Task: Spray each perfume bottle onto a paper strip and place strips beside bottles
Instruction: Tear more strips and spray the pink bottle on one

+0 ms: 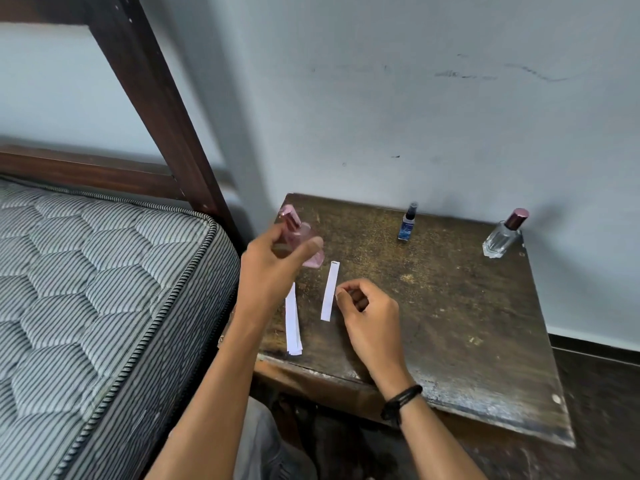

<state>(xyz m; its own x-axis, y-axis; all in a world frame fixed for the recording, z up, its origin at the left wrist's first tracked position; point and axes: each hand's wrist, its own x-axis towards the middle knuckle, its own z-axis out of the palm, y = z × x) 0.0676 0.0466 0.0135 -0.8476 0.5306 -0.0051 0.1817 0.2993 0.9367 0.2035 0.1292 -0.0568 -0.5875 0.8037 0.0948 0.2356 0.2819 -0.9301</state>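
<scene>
Early stage: my left hand (273,268) grips the pink bottle (301,237), right hand (367,306) pinches one strip (329,291); spare strips (292,323), blue bottle (408,221) and clear bottle (504,235) untouched.

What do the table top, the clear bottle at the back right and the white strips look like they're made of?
Table top: dark wood, worn matte, scuffed with pale chipped edges. Clear bottle: probably glass, see-through and faceted, with a glossy maroon cap. White strips: thin paper, flat and matte.
</scene>
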